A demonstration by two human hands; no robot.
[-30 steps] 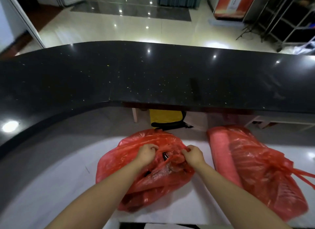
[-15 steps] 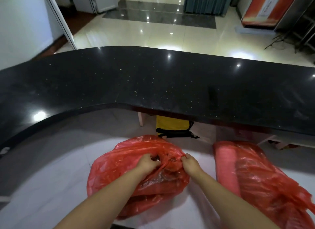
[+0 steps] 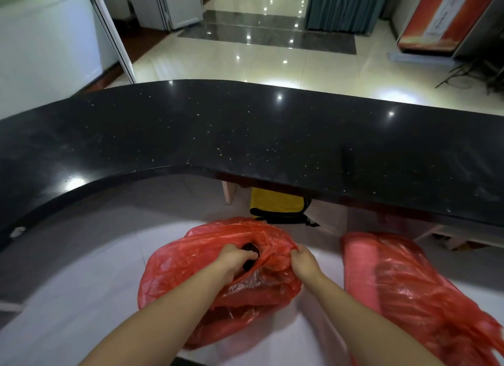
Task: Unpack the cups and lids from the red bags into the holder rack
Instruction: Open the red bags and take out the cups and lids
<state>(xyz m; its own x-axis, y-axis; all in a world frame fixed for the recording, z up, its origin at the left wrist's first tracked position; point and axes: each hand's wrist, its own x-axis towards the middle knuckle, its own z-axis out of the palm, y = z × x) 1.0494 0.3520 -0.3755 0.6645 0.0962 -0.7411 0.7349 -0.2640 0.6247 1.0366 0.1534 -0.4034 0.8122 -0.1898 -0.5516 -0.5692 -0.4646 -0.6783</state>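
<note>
Barely begun: the left hand (image 3: 236, 259) and right hand (image 3: 304, 262) each grip the near bag's (image 3: 191, 267) mouth, pulling it open. The second bag (image 3: 403, 289), at three o'clock, lies untouched; no rack shows.

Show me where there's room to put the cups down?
Bare white surface lies left of the opened red bag, and the black counter behind is bare. It's crowded between that bag and the second red bag, where both hands work.
</note>
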